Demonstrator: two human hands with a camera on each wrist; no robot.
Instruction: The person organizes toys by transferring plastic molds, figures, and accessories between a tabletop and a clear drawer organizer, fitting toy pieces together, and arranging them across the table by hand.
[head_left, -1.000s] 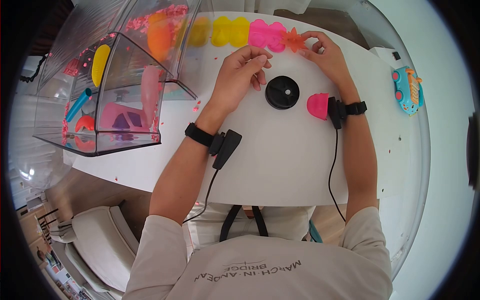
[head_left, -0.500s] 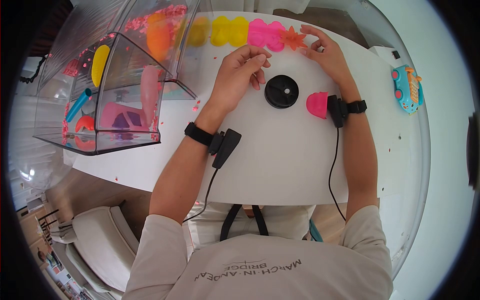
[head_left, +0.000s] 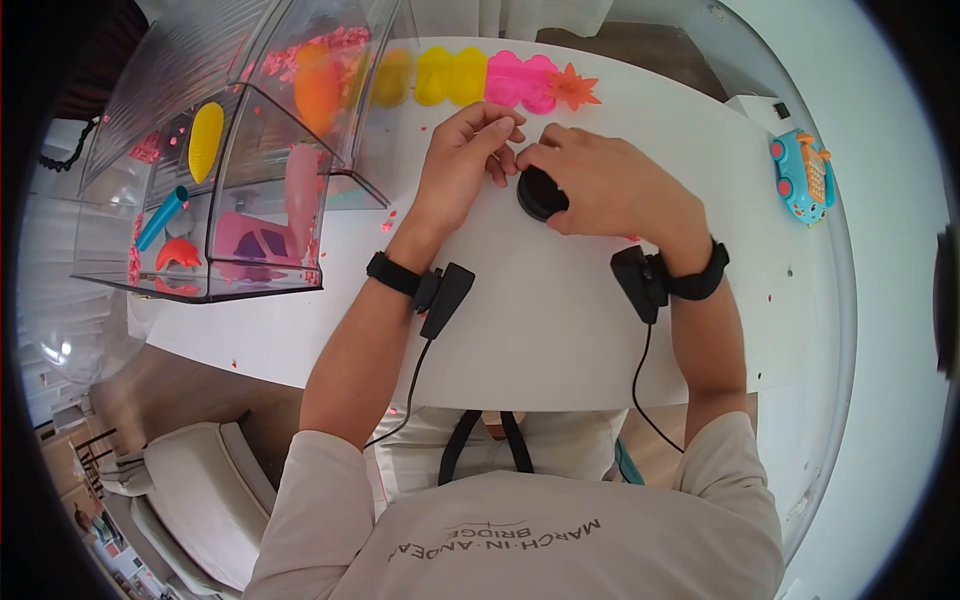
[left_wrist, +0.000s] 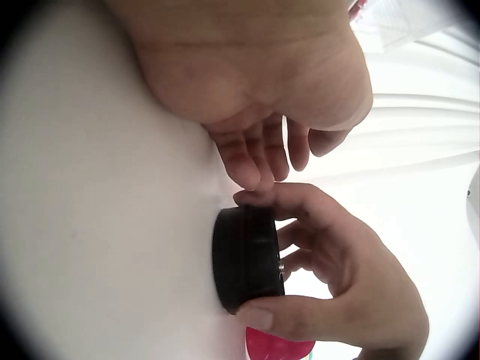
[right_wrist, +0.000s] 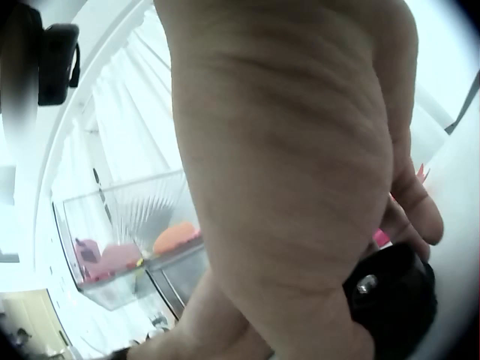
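Note:
The right hand (head_left: 615, 190) grips a round black object (head_left: 540, 195), thumb on its near side and fingers on the far side. In the left wrist view that black object (left_wrist: 244, 259) stands on the white surface between the thumb and fingers of the right hand (left_wrist: 360, 277). The left hand (head_left: 460, 165) is just left of it, fingers loosely bent and holding nothing, its fingertips close to the right hand's fingers; whether they touch is unclear. The right wrist view shows the black object (right_wrist: 397, 300) below the right palm (right_wrist: 292, 165).
Along the table's far edge lie yellow moulds (head_left: 450, 76), a pink mould (head_left: 520, 80) and an orange star-shaped piece (head_left: 574, 87). A clear compartmented box (head_left: 265, 292) with colourful items stands left. A blue toy (head_left: 800, 177) is at right. A pink piece (left_wrist: 277, 346) lies beyond the black object.
The right hand has moved from beside the orange star-shaped piece down and left to the black object and taken hold of it. The left hand has barely moved.

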